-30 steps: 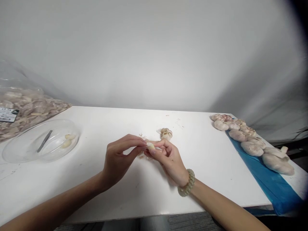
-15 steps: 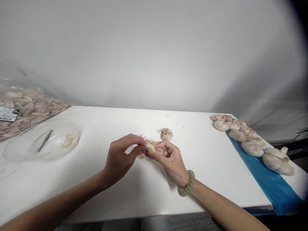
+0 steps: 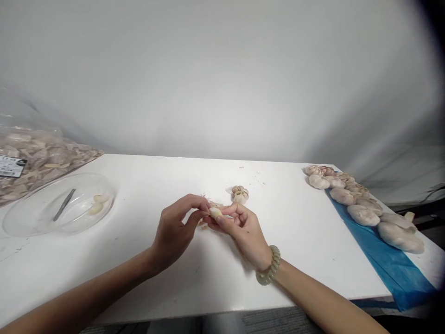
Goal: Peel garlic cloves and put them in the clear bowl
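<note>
A pale garlic clove (image 3: 215, 213) is held between both hands near the middle of the white table. My right hand (image 3: 246, 230) pinches it between thumb and fingers and wears a green bead bracelet (image 3: 269, 266) on the wrist. My left hand (image 3: 181, 227) touches the clove's left end with thumb and forefinger pressed together. Bits of peel (image 3: 202, 224) lie under and behind the fingers, partly hidden. Just behind the hands sits a partly broken garlic bulb (image 3: 240, 194).
At the left, a clear oval dish (image 3: 21, 218) holds a grey knife-like tool (image 3: 64, 204) and peeled cloves (image 3: 95, 208). Behind it lies a plastic bag of peel (image 3: 52, 155). Several garlic bulbs (image 3: 363, 215) line the right side on a blue sheet (image 3: 382, 262).
The clove has tilted slightly and shifted a little left between the fingers. Both hands otherwise keep nearly the same pose.
</note>
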Action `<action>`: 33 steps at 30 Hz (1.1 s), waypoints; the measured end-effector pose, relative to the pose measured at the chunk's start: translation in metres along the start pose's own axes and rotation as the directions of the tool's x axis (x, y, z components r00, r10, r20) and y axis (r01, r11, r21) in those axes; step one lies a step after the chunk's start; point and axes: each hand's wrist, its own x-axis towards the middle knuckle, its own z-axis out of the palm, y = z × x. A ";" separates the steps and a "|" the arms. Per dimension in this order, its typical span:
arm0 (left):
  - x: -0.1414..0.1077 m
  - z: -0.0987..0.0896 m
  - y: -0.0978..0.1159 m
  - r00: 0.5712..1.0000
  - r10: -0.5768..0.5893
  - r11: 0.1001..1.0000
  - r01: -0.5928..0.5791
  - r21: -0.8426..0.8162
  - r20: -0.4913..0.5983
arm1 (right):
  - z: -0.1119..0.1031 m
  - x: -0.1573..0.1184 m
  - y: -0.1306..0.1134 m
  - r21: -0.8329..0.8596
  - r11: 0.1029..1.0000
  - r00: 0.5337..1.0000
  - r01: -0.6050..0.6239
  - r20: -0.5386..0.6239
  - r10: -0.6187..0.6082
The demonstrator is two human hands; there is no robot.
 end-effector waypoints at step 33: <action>0.003 -0.003 -0.001 0.999 -0.054 0.998 0.054 0.028 -0.002 | -0.002 0.003 -0.001 0.105 0.985 0.990 -0.138 -0.008 0.140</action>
